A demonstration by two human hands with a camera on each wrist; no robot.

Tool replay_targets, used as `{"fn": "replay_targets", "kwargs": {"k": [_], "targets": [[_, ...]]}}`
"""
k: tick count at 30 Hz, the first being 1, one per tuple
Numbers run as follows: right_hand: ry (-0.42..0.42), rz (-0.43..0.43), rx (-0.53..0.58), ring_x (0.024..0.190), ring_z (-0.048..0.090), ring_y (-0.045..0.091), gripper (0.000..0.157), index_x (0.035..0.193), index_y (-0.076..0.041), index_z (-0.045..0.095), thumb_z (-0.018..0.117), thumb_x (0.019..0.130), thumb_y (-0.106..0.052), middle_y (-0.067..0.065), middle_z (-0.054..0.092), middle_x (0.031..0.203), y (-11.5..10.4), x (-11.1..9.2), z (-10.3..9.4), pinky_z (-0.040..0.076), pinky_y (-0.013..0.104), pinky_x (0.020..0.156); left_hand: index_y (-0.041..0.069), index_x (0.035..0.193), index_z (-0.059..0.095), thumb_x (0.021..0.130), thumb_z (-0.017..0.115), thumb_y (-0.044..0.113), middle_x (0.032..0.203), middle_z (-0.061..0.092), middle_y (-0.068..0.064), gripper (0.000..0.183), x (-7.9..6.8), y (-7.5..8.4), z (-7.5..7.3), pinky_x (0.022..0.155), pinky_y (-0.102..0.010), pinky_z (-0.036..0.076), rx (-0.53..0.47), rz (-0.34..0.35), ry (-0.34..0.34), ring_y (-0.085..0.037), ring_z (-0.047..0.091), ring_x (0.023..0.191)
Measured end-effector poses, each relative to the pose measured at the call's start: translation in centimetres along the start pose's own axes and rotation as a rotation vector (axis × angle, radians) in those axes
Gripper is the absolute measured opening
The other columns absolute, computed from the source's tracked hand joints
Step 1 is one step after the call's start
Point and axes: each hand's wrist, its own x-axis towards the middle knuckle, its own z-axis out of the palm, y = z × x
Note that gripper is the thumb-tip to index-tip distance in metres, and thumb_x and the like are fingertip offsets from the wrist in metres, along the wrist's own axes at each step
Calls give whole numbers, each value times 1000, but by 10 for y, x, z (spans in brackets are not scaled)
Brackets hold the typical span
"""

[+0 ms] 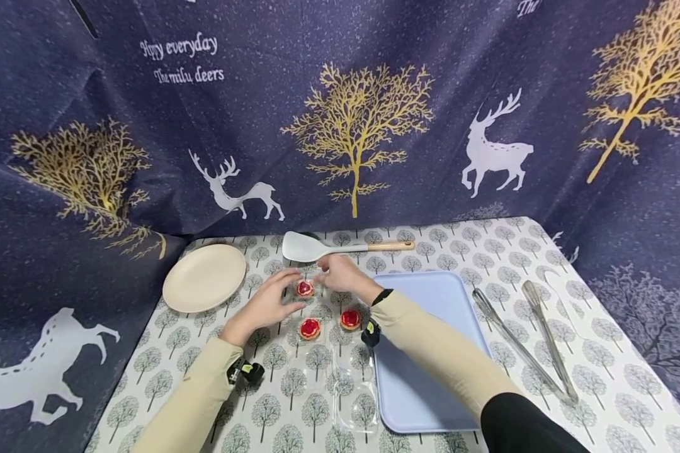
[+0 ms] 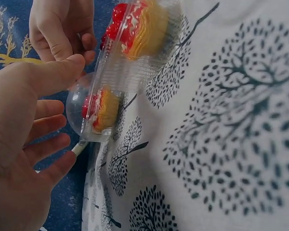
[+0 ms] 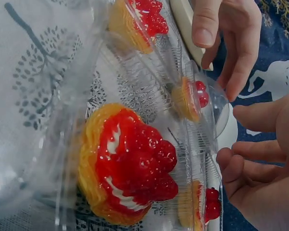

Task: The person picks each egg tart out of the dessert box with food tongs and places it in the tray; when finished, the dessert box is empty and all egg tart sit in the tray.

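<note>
Several red-topped tarts sit in a clear plastic container in the middle of the table; one (image 1: 310, 328) is nearest the front, another (image 1: 350, 318) is by the right forearm. Over the far-left tart (image 1: 305, 288) bulges a clear dome (image 2: 76, 103). My left hand (image 1: 269, 302) is around that tart's left side, fingers spread and thumb apart. From the right, my right hand (image 1: 342, 275) reaches to the dome with fingers loosely bent. Its fingertips are close to the plastic in the right wrist view; touching or not, I cannot tell. A further tart (image 3: 192, 207) is hidden from the head view by the right hand.
Transparent molded plastic (image 1: 354, 402) extends toward the front. A beige plate (image 1: 204, 278) lies at back left, a spatula (image 1: 345, 247) behind the hands. The blue tray (image 1: 425, 384) is under the right forearm; metal tongs (image 1: 532, 352) lie farther right.
</note>
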Motion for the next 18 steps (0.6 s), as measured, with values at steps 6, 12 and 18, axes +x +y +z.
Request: {"fn": "replay_targets", "kwargs": {"k": [6,12,18], "targets": [[15,10,-40,100,66,28,38,122,0,65,67,92,-24,16,69,110,2,4,1,56,39,86,-2,134,54,79,81,32,142,50,-17,69,11,-3,-1,111,-52,39,-17,-10,-17,-34,47,131],[31,13,-87,93,66,27,29,113,-1,69,67,91,-21,15,71,103,1,6,1,55,38,81,1,135,54,79,81,32,142,51,-17,70,17,-4,0,111,-52,39,-6,-43,-23,-34,47,131],[-16,50,-112,87,65,25,28,115,-2,69,64,93,-18,12,70,99,0,8,-1,55,36,75,-1,136,52,77,83,32,142,50,-18,74,25,-2,3,112,-52,38,-21,-36,-24,-36,48,131]]}}
